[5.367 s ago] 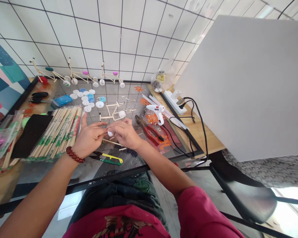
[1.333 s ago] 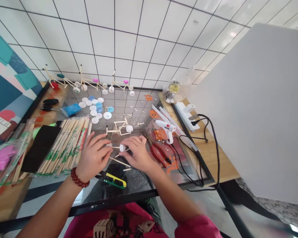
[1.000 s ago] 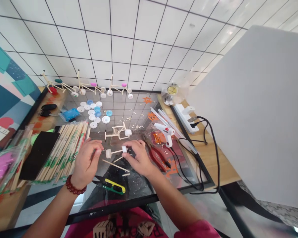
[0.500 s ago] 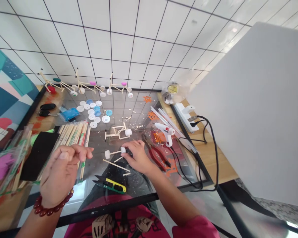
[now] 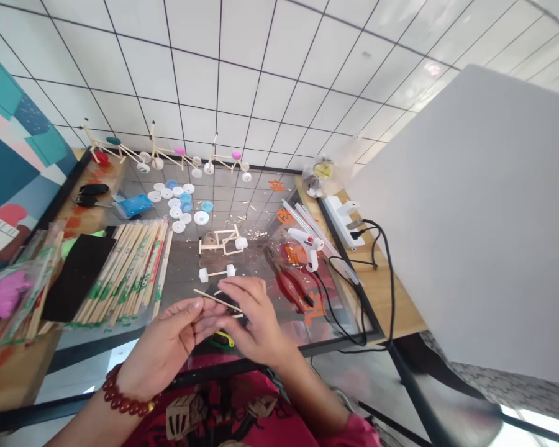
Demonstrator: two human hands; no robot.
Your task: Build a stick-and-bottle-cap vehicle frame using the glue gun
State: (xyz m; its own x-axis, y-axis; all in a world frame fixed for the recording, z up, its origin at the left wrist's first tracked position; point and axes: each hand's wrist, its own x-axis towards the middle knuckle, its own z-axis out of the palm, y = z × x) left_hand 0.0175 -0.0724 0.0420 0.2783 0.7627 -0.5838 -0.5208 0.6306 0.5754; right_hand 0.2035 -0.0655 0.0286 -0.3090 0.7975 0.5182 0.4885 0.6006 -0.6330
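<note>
My left hand (image 5: 179,329) is low over the table, fingers stretched toward my right hand (image 5: 256,326). My right hand's thumb and fingers are apart, and the fingertips of both hands come close together. A thin wooden stick (image 5: 217,299) lies just beyond them; whether a finger touches it I cannot tell. Past it rests a short stick axle (image 5: 217,274) with a white wheel on each end. Farther back is a small wooden stick frame (image 5: 221,239) with a white wheel. The yellow-handled snips (image 5: 223,339) are mostly hidden under my hands.
Red-handled pliers (image 5: 292,285) and a white glue gun (image 5: 307,245) with its cord lie at right, near a power strip (image 5: 342,220). Bundled chopsticks (image 5: 125,273) and a black sheet (image 5: 77,276) are at left. White and blue caps (image 5: 179,202) sit behind, with stick models (image 5: 228,162) along the wall.
My right hand has let go of the wheeled axle and drawn back toward me. My left hand has moved right and lowered beside it. The view has shifted slightly.
</note>
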